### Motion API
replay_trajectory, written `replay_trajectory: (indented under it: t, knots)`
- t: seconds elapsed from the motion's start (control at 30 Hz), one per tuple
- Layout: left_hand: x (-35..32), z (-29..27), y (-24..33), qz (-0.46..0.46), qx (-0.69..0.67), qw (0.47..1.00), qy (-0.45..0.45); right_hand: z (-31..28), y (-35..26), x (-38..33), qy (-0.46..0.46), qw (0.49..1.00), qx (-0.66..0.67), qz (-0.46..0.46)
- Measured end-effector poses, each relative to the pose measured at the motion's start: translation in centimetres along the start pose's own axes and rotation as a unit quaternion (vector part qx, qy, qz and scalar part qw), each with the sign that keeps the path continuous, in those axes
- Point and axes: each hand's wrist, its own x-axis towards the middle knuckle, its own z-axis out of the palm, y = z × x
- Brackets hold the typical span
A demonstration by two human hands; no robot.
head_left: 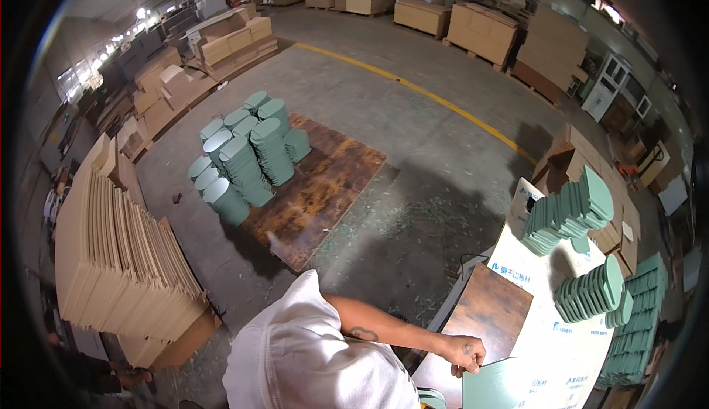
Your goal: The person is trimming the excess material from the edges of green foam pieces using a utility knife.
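My left hand [464,354] reaches across from a white sleeve [314,357]. Its fingers are closed on the upper left corner of a flat pale green panel [489,385], which runs out of the lower edge. This panel lies over the white printed worktable [561,361], beside a brown marbled board [489,307]. Further along the table stand a leaning stack of green rounded pieces [565,213] and a smaller stack of green pieces [589,291]. My right hand does not show.
Several stacks of green rounded pieces [247,162] stand on a brown marbled sheet [325,180] on the floor. Green scraps [399,221] litter the concrete beside it. Tall piled tan boards [125,254] rise at left. More green pieces [636,320] are piled beyond the table's right side.
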Motion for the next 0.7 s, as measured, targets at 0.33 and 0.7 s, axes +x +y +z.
replay_trajectory:
  t: [0.33, 0.7]
  knots:
    - [-2.1, -1.8, 2.1, 0.055, 0.102, 0.992, 0.058, -1.2, 2.2, 3.9, -0.086, 0.996, -0.031, 0.016]
    - [-1.0, -2.2, 2.7, 0.048, 0.044, 0.998, -0.004, -4.1, 3.9, 5.3, -0.100, 0.995, 0.002, 0.025]
